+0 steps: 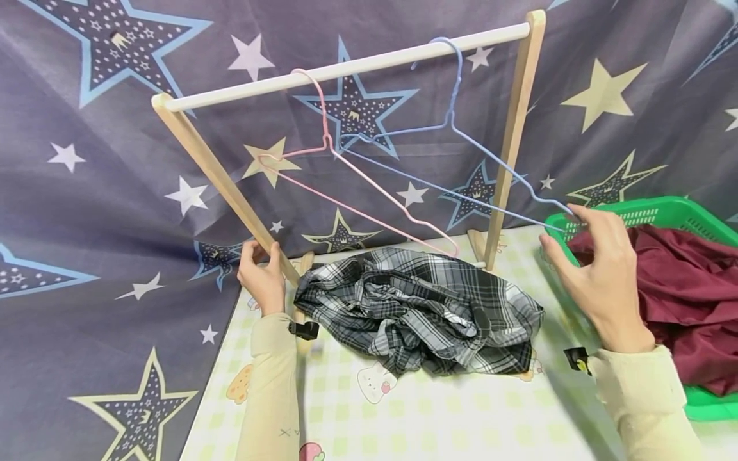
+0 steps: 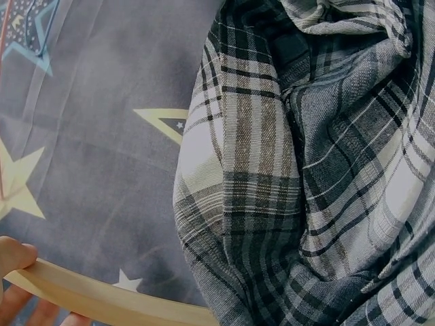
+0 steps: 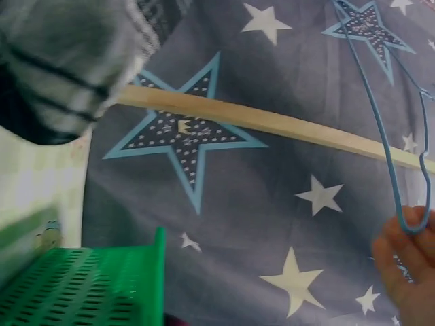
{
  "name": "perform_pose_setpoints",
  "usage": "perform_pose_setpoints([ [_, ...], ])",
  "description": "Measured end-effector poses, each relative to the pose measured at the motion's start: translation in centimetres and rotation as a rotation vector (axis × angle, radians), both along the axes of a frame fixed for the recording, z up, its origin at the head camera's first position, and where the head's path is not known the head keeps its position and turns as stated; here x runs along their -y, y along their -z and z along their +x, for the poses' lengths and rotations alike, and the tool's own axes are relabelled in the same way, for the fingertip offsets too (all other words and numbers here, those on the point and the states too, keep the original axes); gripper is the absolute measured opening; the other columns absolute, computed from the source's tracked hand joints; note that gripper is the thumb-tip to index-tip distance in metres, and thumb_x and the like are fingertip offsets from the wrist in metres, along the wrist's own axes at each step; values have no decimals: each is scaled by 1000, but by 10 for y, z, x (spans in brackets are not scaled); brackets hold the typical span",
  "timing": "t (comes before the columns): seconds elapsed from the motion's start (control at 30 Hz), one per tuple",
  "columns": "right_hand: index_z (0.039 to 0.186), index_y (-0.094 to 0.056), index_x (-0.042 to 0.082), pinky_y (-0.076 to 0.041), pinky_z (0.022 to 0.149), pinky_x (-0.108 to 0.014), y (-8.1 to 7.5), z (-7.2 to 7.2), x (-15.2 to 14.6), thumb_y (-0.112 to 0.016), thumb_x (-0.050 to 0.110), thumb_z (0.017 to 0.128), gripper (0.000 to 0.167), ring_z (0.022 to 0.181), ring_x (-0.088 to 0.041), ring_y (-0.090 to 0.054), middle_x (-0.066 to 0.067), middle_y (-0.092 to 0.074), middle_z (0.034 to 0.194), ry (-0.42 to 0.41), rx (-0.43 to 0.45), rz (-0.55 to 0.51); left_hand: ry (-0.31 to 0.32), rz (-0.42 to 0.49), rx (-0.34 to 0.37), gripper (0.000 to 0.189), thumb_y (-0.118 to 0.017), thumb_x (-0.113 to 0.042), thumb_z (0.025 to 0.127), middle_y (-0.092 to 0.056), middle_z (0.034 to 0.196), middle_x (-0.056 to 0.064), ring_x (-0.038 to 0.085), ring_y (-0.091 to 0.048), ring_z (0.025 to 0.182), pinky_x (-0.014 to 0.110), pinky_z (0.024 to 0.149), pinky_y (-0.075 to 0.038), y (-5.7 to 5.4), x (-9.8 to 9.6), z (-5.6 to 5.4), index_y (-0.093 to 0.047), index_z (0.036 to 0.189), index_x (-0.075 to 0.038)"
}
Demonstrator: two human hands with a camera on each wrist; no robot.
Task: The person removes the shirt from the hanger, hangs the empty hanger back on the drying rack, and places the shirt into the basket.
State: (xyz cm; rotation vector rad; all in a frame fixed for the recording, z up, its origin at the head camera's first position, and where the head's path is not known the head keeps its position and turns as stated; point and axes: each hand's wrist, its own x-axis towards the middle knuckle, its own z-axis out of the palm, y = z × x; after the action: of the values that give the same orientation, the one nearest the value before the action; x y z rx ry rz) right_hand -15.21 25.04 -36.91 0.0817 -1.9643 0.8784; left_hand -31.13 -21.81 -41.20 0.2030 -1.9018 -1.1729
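Note:
My left hand (image 1: 264, 276) grips the left wooden post (image 1: 221, 182) of a small clothes rack, thumb on one side and fingers on the other. My right hand (image 1: 605, 275) is at the outer end of a blue wire hanger (image 1: 484, 150), which hangs by its hook from the white rail (image 1: 369, 64). In the right wrist view, the curled fingers (image 3: 401, 248) meet the hanger's rounded end (image 3: 413, 227). A pink wire hanger (image 1: 369, 179) hangs further left on the rail. Below both, a black, grey and white plaid shirt (image 1: 415, 307) lies crumpled on the table.
At the right stands a green basket (image 1: 706, 221) with dark red cloth (image 1: 680, 282) inside. The right wooden post (image 1: 513, 141) rises behind the blue hanger. A star-patterned curtain (image 1: 144, 256) backs the table (image 1: 340, 422), which has a pale checked cover.

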Motion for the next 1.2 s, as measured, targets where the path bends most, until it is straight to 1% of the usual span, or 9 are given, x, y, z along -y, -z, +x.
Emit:
perform_pose_setpoints([
  [0.07, 128, -64, 5, -30, 89, -14, 6, 1, -1, -82, 20, 79, 54, 93, -18, -52, -20, -63, 111, 12, 67, -13, 3, 2, -2, 19, -76, -19, 88, -72, 96, 13, 29, -69, 92, 42, 94, -49, 0, 0, 0, -69, 98, -4],
  [0.17, 127, -65, 6, -37, 88, -22, 14, 2, 1, -83, 25, 80, 53, 94, -16, -54, -18, -64, 114, 19, 184, -33, 5, 7, -5, 19, -76, -18, 88, -72, 95, 13, 29, -69, 91, 42, 94, -49, 0, 0, 0, -69, 98, -4],
  [0.33, 126, -63, -1, -43, 87, -49, 28, 1, 12, -78, 34, 85, 56, 100, -36, -59, -22, -64, 115, -32, 338, 7, 0, 12, -8, 17, -76, -16, 87, -73, 94, 12, 29, -68, 90, 42, 94, -48, 0, 1, 0, -69, 97, -5],
  [0.5, 132, -57, -4, -47, 83, -54, 37, -3, 25, -75, 41, 87, 67, 98, -40, -60, -24, -62, 120, -94, 432, 96, 0, 12, -11, 17, -76, -16, 87, -72, 94, 13, 34, -68, 91, 43, 93, -48, 1, 1, 0, -69, 97, -4],
  [0.63, 141, -49, -2, -44, 93, -59, 37, -8, 35, -73, 49, 86, 78, 115, -43, -54, -25, -56, 132, -138, 518, 161, -1, 10, -13, 17, -76, -15, 87, -72, 94, 13, 33, -68, 91, 43, 93, -48, 1, 1, 0, -69, 97, -4],
  [0.77, 147, -42, 1, -37, 104, -62, 35, -17, 44, -72, 57, 84, 89, 131, -44, -43, -27, -48, 142, -195, 580, 212, -3, 11, -8, 17, -76, -15, 87, -72, 94, 13, 29, -68, 90, 42, 95, -47, 0, 0, 0, -69, 98, -4],
  [0.97, 157, -27, 10, -36, 107, -63, 38, -33, 61, -73, 68, 75, 110, 137, -45, -38, -25, -37, 152, -268, 630, 314, -2, 20, -2, 17, -75, -15, 87, -72, 94, 13, 29, -68, 91, 43, 94, -48, -2, -1, 1, -69, 98, -4],
  [1.1, 158, -20, 9, -29, 112, -64, 42, -41, 72, -73, 74, 69, 123, 144, -47, -27, -23, -22, 161, -310, 662, 361, -4, 21, -4, 17, -76, -15, 87, -73, 95, 13, 29, -68, 91, 45, 94, -49, -2, -1, 1, -70, 99, -4],
  [1.2, 159, -18, 10, -25, 112, -67, 45, -46, 79, -74, 77, 65, 128, 146, -49, -19, -28, -15, 161, -339, 666, 394, 1, 11, -1, 18, -75, -17, 88, -73, 96, 13, 29, -68, 92, 44, 94, -49, -1, -2, 2, -70, 100, -5],
])
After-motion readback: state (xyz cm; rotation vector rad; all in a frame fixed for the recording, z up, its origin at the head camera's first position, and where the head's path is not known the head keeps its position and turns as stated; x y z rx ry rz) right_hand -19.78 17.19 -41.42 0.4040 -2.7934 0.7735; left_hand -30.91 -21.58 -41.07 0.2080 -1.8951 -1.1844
